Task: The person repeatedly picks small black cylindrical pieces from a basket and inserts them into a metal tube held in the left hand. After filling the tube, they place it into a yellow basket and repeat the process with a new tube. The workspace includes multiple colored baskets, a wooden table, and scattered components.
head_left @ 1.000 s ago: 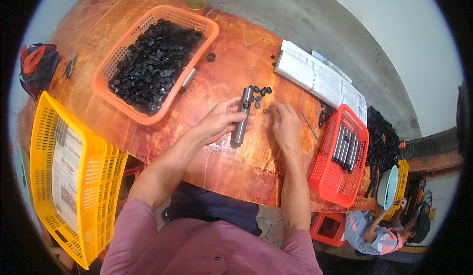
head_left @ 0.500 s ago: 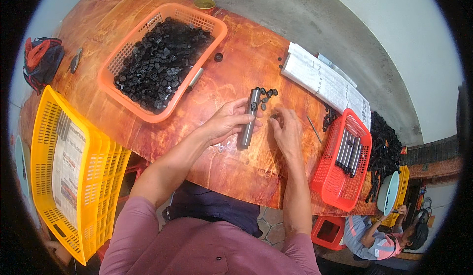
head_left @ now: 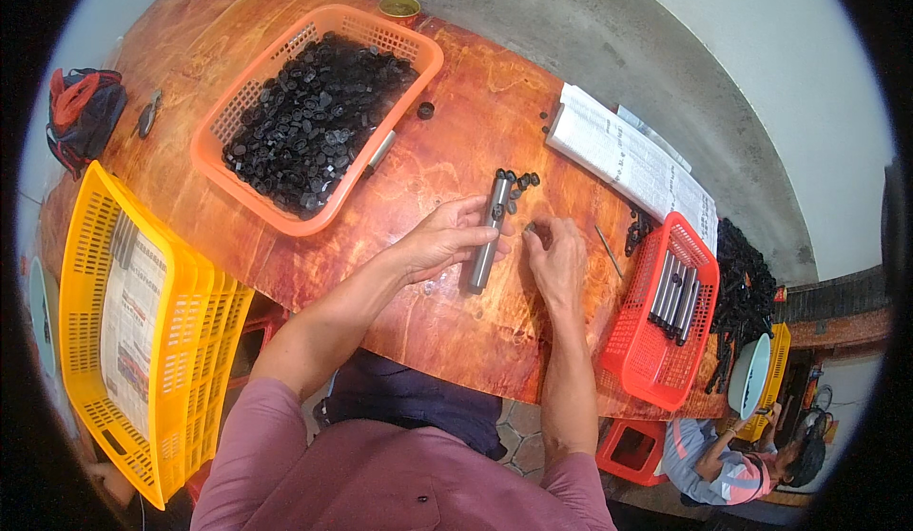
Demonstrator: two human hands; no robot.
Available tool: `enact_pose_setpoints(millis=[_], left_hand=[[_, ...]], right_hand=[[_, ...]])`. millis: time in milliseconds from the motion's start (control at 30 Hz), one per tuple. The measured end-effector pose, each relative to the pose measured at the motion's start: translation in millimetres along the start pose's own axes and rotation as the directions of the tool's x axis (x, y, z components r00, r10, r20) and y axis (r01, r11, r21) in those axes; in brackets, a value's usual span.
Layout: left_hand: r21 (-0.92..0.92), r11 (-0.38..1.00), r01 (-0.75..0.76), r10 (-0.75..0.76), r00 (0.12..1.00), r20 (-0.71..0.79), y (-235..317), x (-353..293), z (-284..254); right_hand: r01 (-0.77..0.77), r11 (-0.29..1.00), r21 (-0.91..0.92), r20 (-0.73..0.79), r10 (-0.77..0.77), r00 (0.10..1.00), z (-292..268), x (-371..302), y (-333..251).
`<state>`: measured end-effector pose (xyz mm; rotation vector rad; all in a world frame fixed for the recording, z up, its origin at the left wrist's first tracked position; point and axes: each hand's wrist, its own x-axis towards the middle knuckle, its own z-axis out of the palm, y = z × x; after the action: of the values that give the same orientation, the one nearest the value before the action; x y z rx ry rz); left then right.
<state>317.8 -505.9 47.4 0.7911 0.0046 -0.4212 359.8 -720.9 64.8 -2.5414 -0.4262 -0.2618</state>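
Note:
My left hand (head_left: 455,241) is closed around a silver metal tube (head_left: 484,251), thumb across its front. The tube slants over the table with its upper end leaning slightly right, and a round black fitting (head_left: 497,212) shows on its side. To the right, my right hand (head_left: 556,257) is in a pinch, thumb against the fingers. A speck of something small and dark shows at the fingertips, too small to name. Several small black caps (head_left: 522,181) lie in a cluster beside the tube's upper end.
An orange basket (head_left: 203,151) of small black parts stands back left, yellow crates (head_left: 181,341) at the left edge. On the right are a red basket (head_left: 647,379) with several silver tubes, a thin rod (head_left: 609,251), newspaper (head_left: 628,155) and black parts (head_left: 747,274). Another person (head_left: 713,460) sits lower right.
The hands, with the tube in the left one, sit almost where they were. My right hand's thumb and fingers have shifted slightly, and a small dark thing now shows at their tips.

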Motion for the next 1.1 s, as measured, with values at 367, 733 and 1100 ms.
enact_pose_setpoints(millis=[367,733,1100], left_hand=[[0.054,0.998,-0.031,0.027,0.997,0.066,-6.7,1.8,-1.2],[0.027,1.000,-0.001,0.001,1.000,0.000,-5.3,-3.1,7.6],[-0.118,0.993,0.017,-0.021,0.999,-0.026,-2.1,-4.8,-1.3]], right_hand=[[0.363,0.929,0.065,-0.088,-0.357,0.930,-23.0,-3.0,-51.4],[0.454,0.891,-0.016,-0.198,-0.448,0.872,-8.8,-10.4,-54.6],[-0.170,0.714,0.679,0.102,0.138,0.985,-8.0,-23.9,-44.7]])
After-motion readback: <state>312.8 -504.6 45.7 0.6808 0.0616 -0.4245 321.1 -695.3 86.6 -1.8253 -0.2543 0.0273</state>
